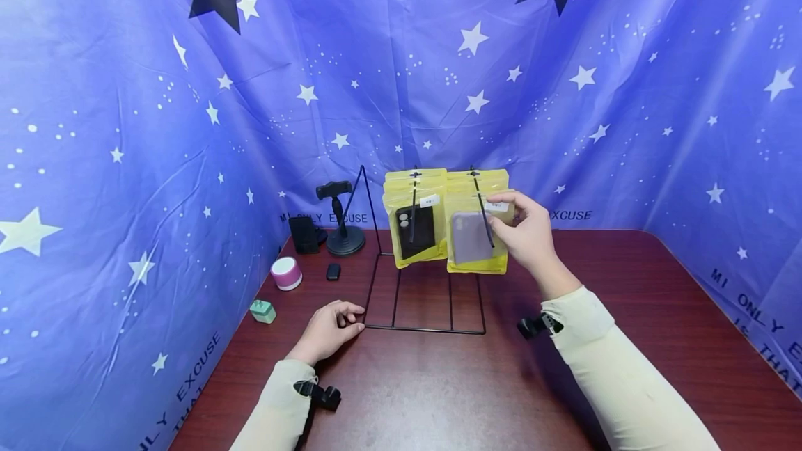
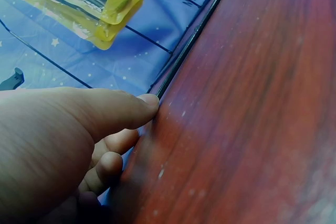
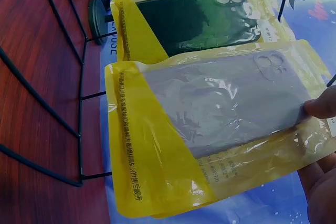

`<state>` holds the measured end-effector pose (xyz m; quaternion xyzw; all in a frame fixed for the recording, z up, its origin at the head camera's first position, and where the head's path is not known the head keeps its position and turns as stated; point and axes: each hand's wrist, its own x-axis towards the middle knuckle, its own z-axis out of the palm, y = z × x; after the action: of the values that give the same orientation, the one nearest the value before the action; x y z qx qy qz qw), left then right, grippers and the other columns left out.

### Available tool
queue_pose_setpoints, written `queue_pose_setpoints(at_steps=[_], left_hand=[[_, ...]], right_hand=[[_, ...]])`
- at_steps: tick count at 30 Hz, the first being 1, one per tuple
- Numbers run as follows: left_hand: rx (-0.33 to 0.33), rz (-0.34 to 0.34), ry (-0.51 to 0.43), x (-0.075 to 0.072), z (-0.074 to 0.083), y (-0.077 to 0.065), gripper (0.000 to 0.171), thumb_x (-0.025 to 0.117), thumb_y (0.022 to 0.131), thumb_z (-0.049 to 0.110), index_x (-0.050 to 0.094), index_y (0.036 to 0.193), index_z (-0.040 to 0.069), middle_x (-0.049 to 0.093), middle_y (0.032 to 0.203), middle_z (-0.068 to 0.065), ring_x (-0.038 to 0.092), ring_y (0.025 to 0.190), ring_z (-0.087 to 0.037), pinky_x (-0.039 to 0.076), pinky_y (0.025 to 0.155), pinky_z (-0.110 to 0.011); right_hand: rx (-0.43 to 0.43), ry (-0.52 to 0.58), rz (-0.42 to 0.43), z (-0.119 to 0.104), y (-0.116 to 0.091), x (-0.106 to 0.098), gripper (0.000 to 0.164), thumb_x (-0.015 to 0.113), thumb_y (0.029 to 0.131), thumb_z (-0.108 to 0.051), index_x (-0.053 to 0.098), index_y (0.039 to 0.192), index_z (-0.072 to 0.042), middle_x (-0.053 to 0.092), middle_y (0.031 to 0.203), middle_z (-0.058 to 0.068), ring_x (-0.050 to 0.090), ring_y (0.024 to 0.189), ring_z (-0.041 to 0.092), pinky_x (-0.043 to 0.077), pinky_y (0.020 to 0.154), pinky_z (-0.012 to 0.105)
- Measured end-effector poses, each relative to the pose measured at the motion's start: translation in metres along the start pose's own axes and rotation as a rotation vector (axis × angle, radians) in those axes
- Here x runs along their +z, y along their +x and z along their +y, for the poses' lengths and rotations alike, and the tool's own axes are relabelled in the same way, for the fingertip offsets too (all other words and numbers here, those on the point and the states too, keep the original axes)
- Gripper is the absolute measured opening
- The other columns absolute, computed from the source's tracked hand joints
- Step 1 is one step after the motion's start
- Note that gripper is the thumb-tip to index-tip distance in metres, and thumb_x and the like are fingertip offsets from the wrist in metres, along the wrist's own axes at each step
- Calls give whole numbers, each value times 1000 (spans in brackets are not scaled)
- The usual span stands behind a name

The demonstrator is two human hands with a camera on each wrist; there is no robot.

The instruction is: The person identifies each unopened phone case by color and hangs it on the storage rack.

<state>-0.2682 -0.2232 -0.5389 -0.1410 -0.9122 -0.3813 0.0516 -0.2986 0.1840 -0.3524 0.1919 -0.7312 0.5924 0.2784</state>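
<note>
A black wire display rack [image 1: 426, 330] stands on the table, with yellow-edged clear packets on its two hooks. One front packet holds a black phone case [image 1: 425, 232]; the other front packet holds a pale purple phone case [image 1: 466, 242]. My right hand [image 1: 531, 236] pinches the purple case's packet by its upper right side, thumb in front and fingers behind, as the right wrist view shows. The packet hangs on the right hook. At the rack's front left corner my left hand [image 1: 327, 331] pinches the wire, thumb on top. More packets hang behind the front ones, partly hidden.
To the rack's left are a black phone stand [image 1: 344, 239], a black box-shaped object [image 1: 304, 235], a small black object [image 1: 333, 272], a pink and white round jar [image 1: 286, 274] and a green block-shaped item [image 1: 263, 311]. A starry blue curtain [image 1: 401, 89] encloses the table.
</note>
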Motion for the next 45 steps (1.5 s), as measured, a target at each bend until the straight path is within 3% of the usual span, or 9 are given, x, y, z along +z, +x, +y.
queue_pose_setpoints(at_steps=[13, 26, 36, 45], left_hand=[[19, -1, -7, -1, 0, 0, 25, 87, 88, 17, 79, 111, 21, 60, 86, 10, 54, 74, -9, 46, 70, -27], [17, -1, -13, -1, 0, 0, 25, 87, 88, 17, 79, 111, 21, 61, 86, 10, 55, 74, -9, 46, 70, -27], [1, 4, 1, 1, -2, 0, 25, 87, 88, 17, 79, 111, 22, 60, 86, 11, 54, 74, -8, 46, 70, -27], [-3, 0, 0, 1, 0, 0, 24, 87, 88, 17, 79, 110, 23, 60, 86, 12, 54, 74, -8, 46, 70, -27]], right_hand=[[14, 2, 27, 7, 11, 4, 32, 73, 84, 16, 72, 115, 8, 70, 116, 21, 69, 87, 24, 58, 72, 22], [7, 44, 36, 10, 9, 7, 31, 71, 85, 17, 70, 116, 11, 68, 115, 24, 69, 87, 14, 58, 72, 21], [-33, 37, 49, 14, 7, 6, 27, 73, 87, 15, 72, 113, 10, 67, 113, 20, 70, 98, 24, 58, 78, 22], [-28, 64, 37, 26, 5, 2, 27, 74, 88, 12, 74, 115, 8, 66, 110, 17, 70, 99, 15, 57, 78, 20]])
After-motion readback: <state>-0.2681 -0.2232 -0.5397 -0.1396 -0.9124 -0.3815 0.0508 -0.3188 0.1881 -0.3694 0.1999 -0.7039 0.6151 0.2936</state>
